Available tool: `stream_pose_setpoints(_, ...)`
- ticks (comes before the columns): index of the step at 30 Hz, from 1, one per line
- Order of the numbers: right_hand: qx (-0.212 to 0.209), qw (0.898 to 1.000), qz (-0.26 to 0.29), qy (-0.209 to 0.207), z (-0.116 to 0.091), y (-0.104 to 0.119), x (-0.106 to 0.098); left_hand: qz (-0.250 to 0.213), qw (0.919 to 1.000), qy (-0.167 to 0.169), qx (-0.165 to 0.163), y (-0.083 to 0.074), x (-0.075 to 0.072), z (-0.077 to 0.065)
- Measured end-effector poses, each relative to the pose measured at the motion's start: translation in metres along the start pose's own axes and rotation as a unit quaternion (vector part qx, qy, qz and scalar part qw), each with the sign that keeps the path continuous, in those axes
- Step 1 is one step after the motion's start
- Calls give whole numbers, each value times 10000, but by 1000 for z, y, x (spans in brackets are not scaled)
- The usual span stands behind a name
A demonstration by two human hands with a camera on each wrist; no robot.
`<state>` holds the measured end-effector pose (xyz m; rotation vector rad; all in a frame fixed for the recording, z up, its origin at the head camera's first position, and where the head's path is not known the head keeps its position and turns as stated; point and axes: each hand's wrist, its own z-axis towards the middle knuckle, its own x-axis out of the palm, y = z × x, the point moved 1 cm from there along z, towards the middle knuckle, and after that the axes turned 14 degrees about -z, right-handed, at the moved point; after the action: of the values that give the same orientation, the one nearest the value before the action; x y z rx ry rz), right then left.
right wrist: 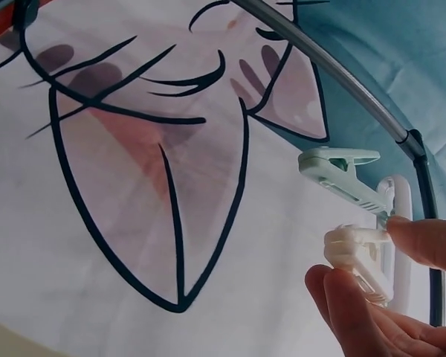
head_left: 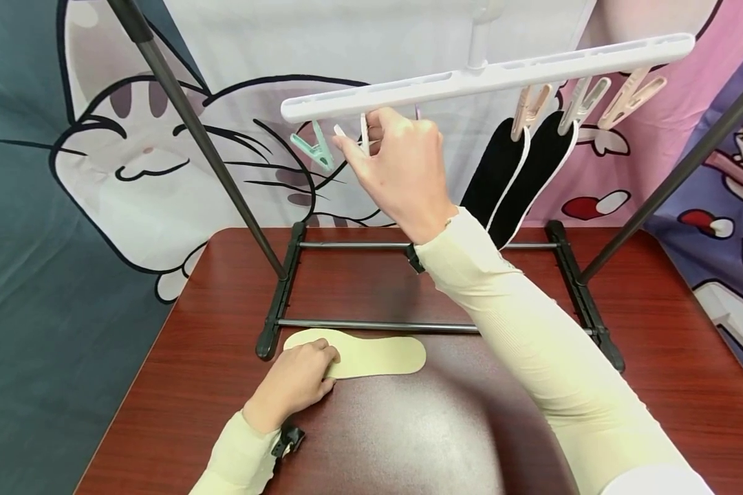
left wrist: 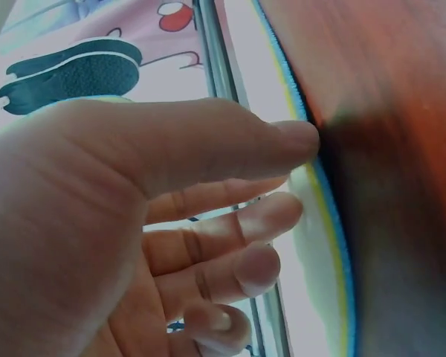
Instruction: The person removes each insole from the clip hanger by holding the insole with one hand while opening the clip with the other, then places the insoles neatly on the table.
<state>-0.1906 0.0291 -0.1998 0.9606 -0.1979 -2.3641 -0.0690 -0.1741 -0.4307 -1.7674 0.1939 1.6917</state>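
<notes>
A pale yellow insole (head_left: 371,355) lies flat on the table. My left hand (head_left: 300,381) rests on its left end, fingers over the top; in the left wrist view the thumb (left wrist: 282,145) overlaps the edge. Up at the white hanger bar (head_left: 402,89), my right hand (head_left: 405,161) is around a white clothespin (right wrist: 357,249), thumb and fingers spread on either side of it. A mint green clothespin (head_left: 314,146) hangs just left of that hand. Further right, a pair of black insoles (head_left: 501,172) hangs from a beige clothespin (head_left: 529,110) and a whitish clothespin (head_left: 585,102).
Another beige clothespin (head_left: 631,100) hangs near the bar's right end. A purple clip (head_left: 417,112) shows partly behind my right hand. The dark metal rack (head_left: 278,302) stands on the brown table (head_left: 179,385), its poles rising at both sides. A cartoon curtain (head_left: 142,206) hangs behind.
</notes>
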Motion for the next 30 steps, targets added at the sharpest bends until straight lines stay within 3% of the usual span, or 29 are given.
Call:
stream_pose_setpoints(9,-56,9998,11,-183,-3,5,-8,99,9995,144,259,-1,-11,10)
stream_pose_setpoints(18,-213,9975,204,-644,-5,2,-17,-329,9994,-80,59,-6,-23,28)
stream_pose_setpoints(25,-419,9930,287,-1067,-7,-6,-24,-494,9948,-868,193,-9,-32,40)
stream_pose_setpoints(30,-535,9911,77,-1215,-8,-15,-32,-835,9820,-1692,-106,-11,-36,49)
